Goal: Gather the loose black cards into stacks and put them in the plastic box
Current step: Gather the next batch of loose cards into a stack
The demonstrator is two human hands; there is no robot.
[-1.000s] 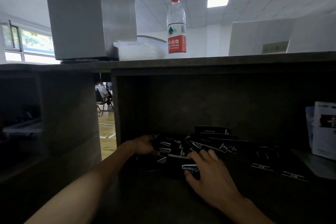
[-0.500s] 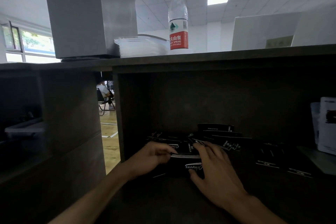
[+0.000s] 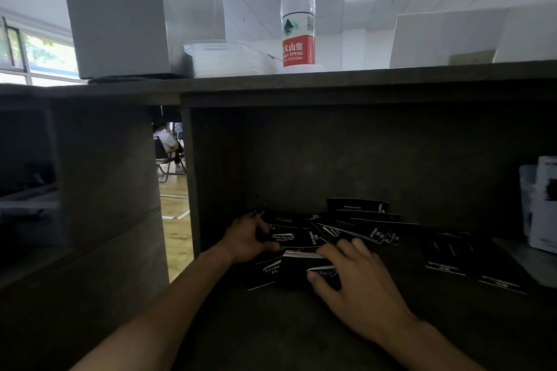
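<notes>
While right hand (image 3: 358, 280) grips 1 stack (image 3: 301, 265), left hand (image 3: 245, 239) grips loose cards (image 3: 361, 226); 1 plastic box (image 3: 229, 59).

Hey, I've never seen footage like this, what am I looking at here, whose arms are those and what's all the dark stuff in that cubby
There is no machine here. The one picture comes from a camera worn on a person's head, looking forward and down, so the two bare arms are the wearer's own. They reach into a dark shelf compartment where loose black cards lie scattered. The right hand rests on a small stack of cards, thumb at its near edge and fingers over its top. The left hand grips more cards further back. On the top above stand a water bottle, a clear plastic box and a grey box. White packets sit at the right.
</notes>
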